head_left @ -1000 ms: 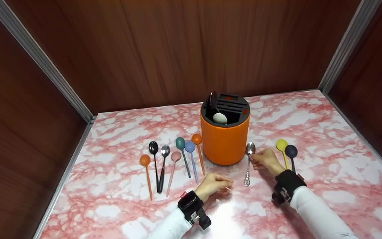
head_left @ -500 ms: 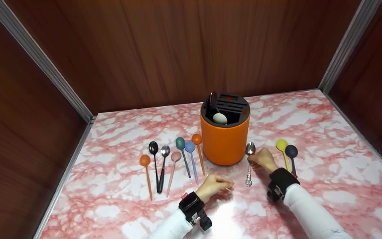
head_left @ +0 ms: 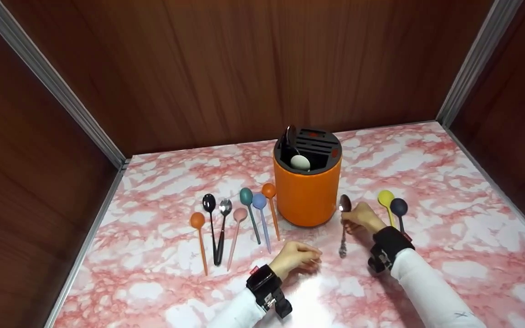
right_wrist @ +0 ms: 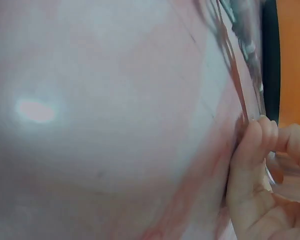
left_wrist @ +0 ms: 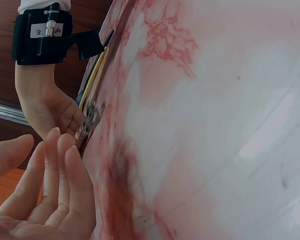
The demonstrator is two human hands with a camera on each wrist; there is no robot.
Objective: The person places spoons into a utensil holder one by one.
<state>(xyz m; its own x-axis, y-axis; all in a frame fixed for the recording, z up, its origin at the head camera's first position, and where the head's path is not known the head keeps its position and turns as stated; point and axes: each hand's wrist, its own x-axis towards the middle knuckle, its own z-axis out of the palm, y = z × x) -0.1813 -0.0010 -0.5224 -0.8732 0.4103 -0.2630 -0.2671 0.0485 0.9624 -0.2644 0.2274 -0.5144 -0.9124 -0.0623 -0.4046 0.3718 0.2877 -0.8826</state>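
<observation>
My right hand [head_left: 359,218] pinches a silver spoon [head_left: 345,203] with an ornate handle, just right of the orange utensil holder [head_left: 307,196]. The spoon's bowl points away from me, and its handle end lies close over the marbled table. In the right wrist view the thumb and fingers [right_wrist: 255,145] close around its handle [right_wrist: 250,52]. Fingers relaxed and holding nothing, my left hand [head_left: 295,258] hovers low in front of the holder. The left wrist view has the spoon's patterned handle end [left_wrist: 92,116] beyond my left fingertips.
Left of the holder lie several spoons, among them an orange spoon [head_left: 197,221], a black spoon [head_left: 208,203] and a pink spoon [head_left: 239,215]. A yellow spoon [head_left: 386,198] and a dark blue spoon [head_left: 398,207] lie right. A white spoon [head_left: 300,162] stands inside the holder.
My right hand has shifted slightly left onto the silver spoon; the spoon's handle end has swung a little right and its bowl has turned darker. The left hand stays nearly still.
</observation>
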